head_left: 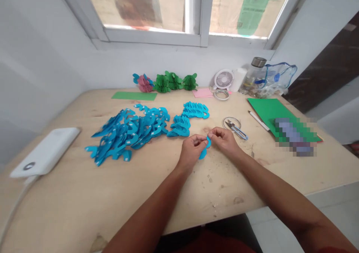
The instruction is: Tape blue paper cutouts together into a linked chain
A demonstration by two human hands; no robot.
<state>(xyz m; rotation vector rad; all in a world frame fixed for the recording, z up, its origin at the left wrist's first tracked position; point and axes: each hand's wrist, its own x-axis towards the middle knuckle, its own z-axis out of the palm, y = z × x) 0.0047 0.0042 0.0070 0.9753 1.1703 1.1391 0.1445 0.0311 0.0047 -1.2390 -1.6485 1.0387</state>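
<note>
Between my two hands, just above the wooden table, is a small blue paper cutout. My left hand pinches it from the left, thumb and fingers together. My right hand is closed on its upper right edge, fingertips close to the left ones. Part of the cutout is hidden behind the fingers. Left of my hands lies a stack of blue paper cutouts, with another blue stack behind it. Farther left spreads a large pile of blue cutouts, many bearing small white squares.
Thread snips and a thin ring lie right of my hands. Green sheets, a white pen and a blurred object sit farther right. Folded paper figures, a small fan, tape and a bottle line the back. A white power bank is left.
</note>
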